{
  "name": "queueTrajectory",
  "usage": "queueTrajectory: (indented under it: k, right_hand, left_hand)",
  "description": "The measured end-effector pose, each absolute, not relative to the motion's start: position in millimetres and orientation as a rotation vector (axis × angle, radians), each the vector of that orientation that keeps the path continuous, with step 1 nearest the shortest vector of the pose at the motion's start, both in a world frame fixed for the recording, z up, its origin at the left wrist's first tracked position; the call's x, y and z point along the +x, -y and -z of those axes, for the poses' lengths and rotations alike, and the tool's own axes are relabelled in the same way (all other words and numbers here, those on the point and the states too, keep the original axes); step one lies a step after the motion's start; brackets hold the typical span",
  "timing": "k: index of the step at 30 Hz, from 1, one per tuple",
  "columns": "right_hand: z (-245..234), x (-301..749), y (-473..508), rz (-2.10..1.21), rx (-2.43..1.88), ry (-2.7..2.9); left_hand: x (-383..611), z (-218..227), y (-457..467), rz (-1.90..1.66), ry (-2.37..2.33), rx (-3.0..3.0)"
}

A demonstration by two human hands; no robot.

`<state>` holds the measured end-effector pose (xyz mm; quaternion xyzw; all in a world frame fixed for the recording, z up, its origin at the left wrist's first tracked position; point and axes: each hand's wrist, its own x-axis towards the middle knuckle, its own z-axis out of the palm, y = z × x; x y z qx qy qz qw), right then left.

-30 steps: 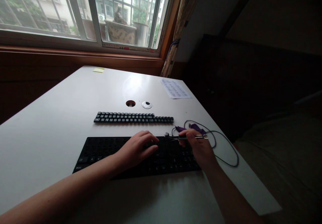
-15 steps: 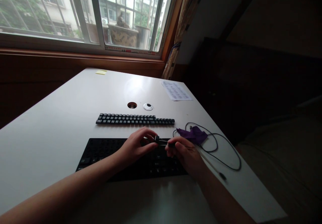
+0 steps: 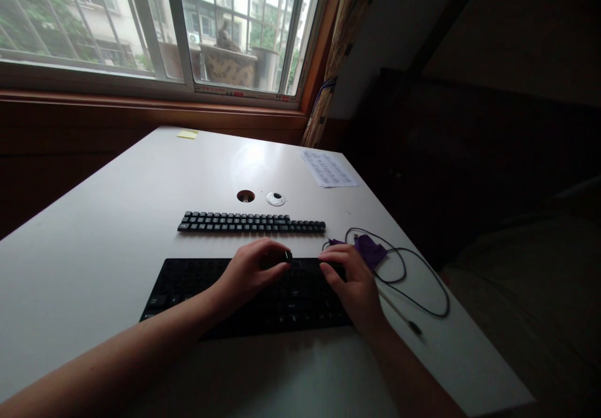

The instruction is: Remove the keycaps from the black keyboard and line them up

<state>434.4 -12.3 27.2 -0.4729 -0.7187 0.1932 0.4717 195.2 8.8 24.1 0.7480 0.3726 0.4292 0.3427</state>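
Hands meet over the black keyboard (image 3: 244,296), which lies with its long axis left to right across the near part of the white table (image 3: 94,249). The left hand (image 3: 248,274) rests on the upper middle of the board, fingers curled, and pinches a small dark keycap (image 3: 287,256) between thumb and forefinger at the top row. The right hand (image 3: 354,283) lies just to the right of it, palm down and fingers bent onto the keys; whether it holds anything beneath them is hard to tell, since the dim light hides its underside. So the keycap sits at the left fingertips, between the two hands, with the left hand plainly the nearer. Beyond the board, parallel to it, a row of loose keycaps (image 3: 251,222) is laid out in a long strip. Right of the right hand are a purple cloth (image 3: 370,250) and a looped black cable (image 3: 422,286). Farther back lie a printed sheet (image 3: 328,169) and a yellow note (image 3: 186,134).
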Motion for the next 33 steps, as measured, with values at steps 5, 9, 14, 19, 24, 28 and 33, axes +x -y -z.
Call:
queueTrajectory:
  k: [5, 9, 14, 19, 24, 28, 33]
  right_hand:
    - [-32, 414, 16, -0.306, -1.081, 2.016]
    - [-27, 408, 15, -0.34, -1.046, 2.083]
    - [-23, 408, 17, -0.35, -1.032, 2.074]
    - [-19, 404, 20, -0.249, -1.04, 2.066]
    - [-13, 401, 24, -0.138, -1.045, 2.084]
    - [-11, 400, 24, -0.112, -1.06, 2.068]
    - [-12, 400, 21, -0.128, -1.064, 2.066]
  left_hand:
    - [197, -24, -9, -1.136, -0.893, 1.991]
    - [198, -23, -9, -1.115, -0.897, 2.011]
    - [197, -20, -10, -1.082, -0.851, 2.037]
    - [197, -21, -11, -1.053, -0.834, 2.066]
    - [200, -23, -8, -1.024, -0.859, 2.064]
    - [201, -23, -6, -0.977, -0.845, 2.048]
    - [199, -25, -7, -1.012, -0.809, 2.021]
